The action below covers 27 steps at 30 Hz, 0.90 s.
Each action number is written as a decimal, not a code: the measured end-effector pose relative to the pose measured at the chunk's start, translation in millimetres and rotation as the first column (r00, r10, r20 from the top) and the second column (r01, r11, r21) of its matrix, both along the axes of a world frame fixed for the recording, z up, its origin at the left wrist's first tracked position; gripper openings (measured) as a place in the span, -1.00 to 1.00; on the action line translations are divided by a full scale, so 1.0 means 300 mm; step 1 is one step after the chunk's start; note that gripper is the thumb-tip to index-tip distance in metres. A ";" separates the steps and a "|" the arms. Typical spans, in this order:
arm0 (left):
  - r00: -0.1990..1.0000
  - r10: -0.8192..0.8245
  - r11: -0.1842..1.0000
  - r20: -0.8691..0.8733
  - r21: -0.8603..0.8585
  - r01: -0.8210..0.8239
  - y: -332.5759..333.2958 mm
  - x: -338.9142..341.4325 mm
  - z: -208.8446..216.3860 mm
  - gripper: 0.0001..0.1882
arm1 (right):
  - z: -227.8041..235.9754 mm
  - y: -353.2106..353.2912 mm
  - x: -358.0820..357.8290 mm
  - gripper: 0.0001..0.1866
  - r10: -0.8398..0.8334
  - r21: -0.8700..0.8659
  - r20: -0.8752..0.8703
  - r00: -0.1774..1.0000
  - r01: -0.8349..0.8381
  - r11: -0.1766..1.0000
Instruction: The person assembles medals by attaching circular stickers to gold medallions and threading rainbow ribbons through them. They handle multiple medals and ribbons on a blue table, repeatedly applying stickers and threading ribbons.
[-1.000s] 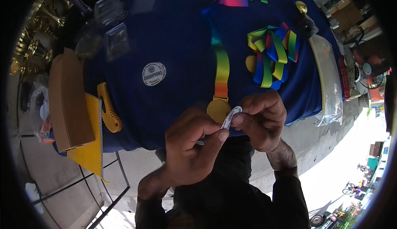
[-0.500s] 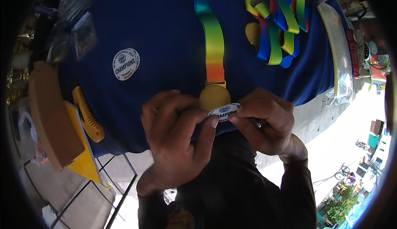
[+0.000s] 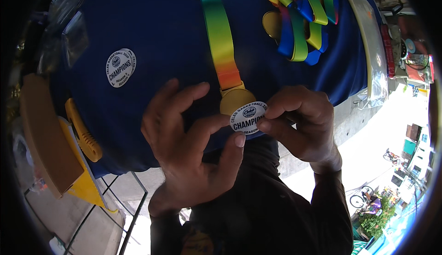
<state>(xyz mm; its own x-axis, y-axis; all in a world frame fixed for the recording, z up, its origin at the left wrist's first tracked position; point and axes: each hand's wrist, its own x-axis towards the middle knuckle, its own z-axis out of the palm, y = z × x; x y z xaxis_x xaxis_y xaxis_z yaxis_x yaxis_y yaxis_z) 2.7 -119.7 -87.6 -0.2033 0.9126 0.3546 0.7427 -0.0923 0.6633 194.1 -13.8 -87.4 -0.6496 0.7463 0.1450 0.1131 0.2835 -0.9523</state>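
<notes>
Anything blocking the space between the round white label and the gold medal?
Nothing visible does. The round white label, pinched at its right side by the right hand, overlaps the lower part of the gold medal in this view. The left hand is beside the label's left edge. Whether label and medal touch, I can't tell.

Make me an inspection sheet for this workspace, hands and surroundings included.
Surface: dark blue cloth.
Job's things: round white sticker partly overlapping the gold medal in view; the medal's multicoloured ribbon runs toward the top of the picture.
Clutter: overlapped white stickers, heaped ribbons, yellow tool, cardboard box.
Hands: right hand pinches the sticker's right edge; left hand open beside its left edge, contact unclear.
Cables: nothing clearly seen.
Surroundings: bicycle, green plant.
</notes>
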 end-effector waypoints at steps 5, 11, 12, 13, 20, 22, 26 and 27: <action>0.999 0.020 0.998 -0.048 -0.061 -0.023 0.010 -0.004 -0.002 -0.86 | 0.020 0.010 -0.021 -0.79 0.046 0.098 0.106 0.993 -0.056 0.994; 0.996 0.014 0.990 -0.092 -0.141 -0.027 0.019 0.003 0.000 -0.86 | 0.025 0.031 -0.028 -0.81 0.038 0.244 0.186 0.982 -0.084 0.966; 0.994 0.015 0.988 -0.109 -0.152 -0.032 0.020 0.005 0.000 -0.86 | 0.023 0.032 -0.030 -0.81 0.037 0.257 0.175 0.984 -0.082 0.963; 0.993 0.029 0.989 -0.111 -0.144 -0.045 0.022 0.006 -0.001 -0.87 | 0.021 0.033 -0.032 -0.81 0.033 0.270 0.164 0.986 -0.077 0.960; 0.995 0.060 0.991 -0.078 -0.113 -0.069 0.027 0.006 -0.018 -0.86 | 0.023 0.037 -0.028 -0.81 0.045 0.200 0.175 0.983 -0.081 0.977; 0.996 0.056 0.993 -0.067 -0.102 -0.063 0.030 0.002 -0.014 -0.86 | 0.024 0.037 -0.026 -0.82 0.040 0.204 0.185 0.982 -0.079 0.976; 0.997 0.035 0.989 -0.065 -0.143 -0.044 0.030 -0.007 0.013 -0.87 | 0.016 0.033 -0.026 -0.82 0.045 0.223 0.152 0.987 -0.078 0.972; 0.998 0.026 0.986 -0.052 -0.166 -0.035 0.030 -0.011 0.021 -0.87 | 0.012 0.032 -0.027 -0.80 0.042 0.226 0.158 0.987 -0.078 0.971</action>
